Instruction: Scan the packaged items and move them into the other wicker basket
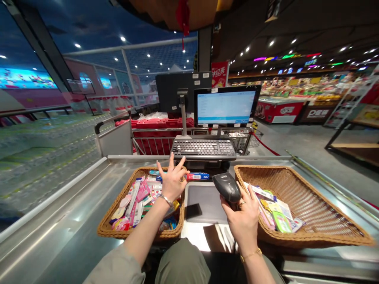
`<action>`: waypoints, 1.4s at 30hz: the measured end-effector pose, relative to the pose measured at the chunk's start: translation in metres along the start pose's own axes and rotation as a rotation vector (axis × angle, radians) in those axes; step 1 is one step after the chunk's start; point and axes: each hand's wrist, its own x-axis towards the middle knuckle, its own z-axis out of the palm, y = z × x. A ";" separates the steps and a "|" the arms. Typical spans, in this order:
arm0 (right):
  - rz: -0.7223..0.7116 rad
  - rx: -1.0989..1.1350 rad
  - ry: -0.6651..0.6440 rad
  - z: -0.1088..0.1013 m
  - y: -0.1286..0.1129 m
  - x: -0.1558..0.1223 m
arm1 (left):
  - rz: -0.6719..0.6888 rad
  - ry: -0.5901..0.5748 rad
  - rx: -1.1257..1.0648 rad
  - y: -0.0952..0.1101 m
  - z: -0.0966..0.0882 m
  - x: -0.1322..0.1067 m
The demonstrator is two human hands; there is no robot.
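Supermarket checkout counter (pixel 74 213): right hand (pixel 244 219) clasps a scanner (pixel 227 187), apparently mid-scanning; left hand (pixel 171 184), fingers spread over a basket (pixel 102 227), would need closing to grip goods (pixel 143 191).

Grey-green left sleeve (pixel 118 264); silver left bracelet (pixel 166 200); gold right bracelet (pixel 251 255); gold right-hand ring (pixel 242 203); olive legwear (pixel 182 264).

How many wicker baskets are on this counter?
2. The fuller basket sits at the left, partly behind the left hand; the other basket sits at the right, beside the right hand.
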 end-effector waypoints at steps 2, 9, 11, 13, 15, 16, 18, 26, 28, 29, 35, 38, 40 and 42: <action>-0.015 -0.001 0.008 -0.003 0.000 0.001 | -0.004 0.018 -0.017 0.009 0.006 0.006; -0.021 -0.045 0.027 -0.012 0.005 0.004 | -0.035 0.058 -0.046 0.039 0.027 0.021; -0.013 -0.048 0.026 -0.013 0.007 0.004 | -0.042 0.073 -0.047 0.047 0.032 0.025; 0.014 -0.056 0.015 -0.015 0.009 0.005 | -0.043 0.093 -0.049 0.055 0.036 0.028; 0.040 -0.060 0.006 -0.017 0.010 0.005 | -0.046 0.115 -0.051 0.061 0.040 0.031; 0.048 -0.055 0.004 -0.018 0.011 0.006 | -0.047 0.125 -0.053 0.064 0.043 0.032; 0.058 -0.041 0.005 -0.019 0.011 0.007 | -0.056 0.137 -0.060 0.069 0.046 0.033; 0.060 -0.055 0.003 -0.024 0.015 0.008 | -0.137 0.191 -0.132 0.088 0.059 0.037; 0.050 -0.056 0.016 -0.024 0.016 0.009 | -0.151 0.209 -0.152 0.091 0.063 0.037; 0.042 -0.054 0.024 -0.025 0.016 0.009 | -0.158 0.215 -0.161 0.092 0.064 0.037; 0.017 -0.057 0.043 -0.027 0.018 0.010 | -0.212 0.206 -0.176 0.097 0.074 0.034; 0.014 -0.043 0.044 -0.026 0.019 0.009 | -0.234 0.210 -0.196 0.098 0.078 0.034; 0.015 -0.036 0.041 -0.026 0.019 0.009 | -0.232 0.233 -0.227 0.098 0.080 0.033; 0.029 -0.035 0.034 -0.025 0.019 0.009 | -0.226 0.254 -0.252 0.099 0.081 0.033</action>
